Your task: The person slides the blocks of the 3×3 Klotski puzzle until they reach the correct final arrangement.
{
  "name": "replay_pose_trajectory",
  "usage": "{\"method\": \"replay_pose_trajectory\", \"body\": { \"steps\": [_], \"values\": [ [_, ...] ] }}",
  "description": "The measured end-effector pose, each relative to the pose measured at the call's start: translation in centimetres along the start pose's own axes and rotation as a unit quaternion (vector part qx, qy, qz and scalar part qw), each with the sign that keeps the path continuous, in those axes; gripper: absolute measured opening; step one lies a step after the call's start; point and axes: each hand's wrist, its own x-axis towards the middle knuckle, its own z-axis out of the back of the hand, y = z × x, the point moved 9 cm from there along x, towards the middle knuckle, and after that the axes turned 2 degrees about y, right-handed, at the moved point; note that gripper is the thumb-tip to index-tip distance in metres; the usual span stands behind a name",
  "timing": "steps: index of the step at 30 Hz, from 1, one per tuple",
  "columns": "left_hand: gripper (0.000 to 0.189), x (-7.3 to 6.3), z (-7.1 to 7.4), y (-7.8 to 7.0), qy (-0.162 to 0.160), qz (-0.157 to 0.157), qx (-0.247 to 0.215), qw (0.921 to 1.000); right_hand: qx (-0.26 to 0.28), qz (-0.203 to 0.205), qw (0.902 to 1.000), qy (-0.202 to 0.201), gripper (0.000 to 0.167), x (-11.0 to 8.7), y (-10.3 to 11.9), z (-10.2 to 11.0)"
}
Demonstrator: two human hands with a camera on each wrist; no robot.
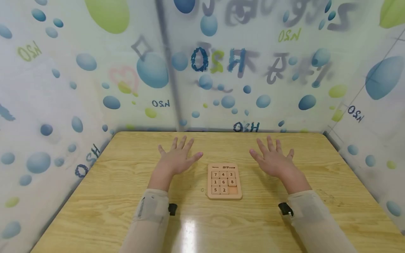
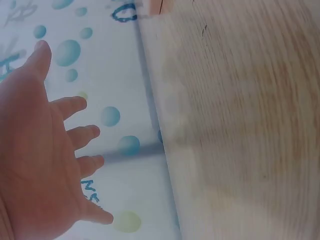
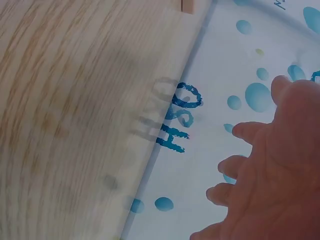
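A peach-coloured number sliding puzzle [image 1: 225,197] lies flat on the wooden table between the two hands. Its rows of tiles read 7, 4, 3, then 1, 6, 8, then 5, 2, with a vacant slot at the lower right. The tile marked 8 [image 1: 232,182] sits slightly askew. To the puzzle's left, my left hand [image 1: 177,160] is held with fingers spread and nothing in it. My right hand [image 1: 274,160] mirrors it on the other side, fingers also spread and holding nothing. Each wrist view catches only a sliver of the puzzle [image 2: 159,6] at its top edge.
The wooden table [image 1: 104,196] ends at a straight back edge, close beyond the fingertips. White curtain-like walls [image 1: 275,116] with blue and green drops and H2O lettering enclose its back and both sides. A black wrist strap [image 1: 172,209] shows by the left sleeve, another [image 1: 285,208] by the right.
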Motion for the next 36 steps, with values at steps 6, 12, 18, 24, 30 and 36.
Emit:
{"method": "replay_pose_trajectory", "body": {
  "steps": [6, 12, 18, 24, 30, 36],
  "values": [
    [0.088, -0.3, -0.7, -1.3, 0.009, -0.022, 0.014, 0.9996, -0.006, 0.018, 0.9997, 0.015, 0.091, -0.6, 1.2, -0.5],
    [0.08, -1.5, -2.1, -4.1, 0.036, -0.058, 0.031, 0.9972, -0.031, 0.056, 0.9968, 0.047, 0.09, -1.6, 3.2, -2.2],
    [0.075, -3.3, -4.0, -6.0, 0.076, -0.089, 0.046, 0.992, -0.046, 0.086, 0.9921, 0.079, 0.091, -3.0, 4.7, -5.1],
    [0.082, -4.4, -4.7, -6.2, 0.085, -0.1, 0.056, 0.9898, -0.059, 0.095, 0.9897, 0.09, 0.094, -3.7, 5.1, -7.2],
    [0.1, -4.5, -5.4, -5.6, 0.088, -0.096, 0.044, 0.9904, -0.069, 0.086, 0.9896, 0.092, 0.098, -3.8, 5.0, -7.9],
    [0.099, -4.5, -6.7, -4.9, 0.115, -0.076, 0.021, 0.9902, -0.048, 0.092, 0.9904, 0.091, 0.098, -3.4, 5.2, -7.4]
  ]
}}
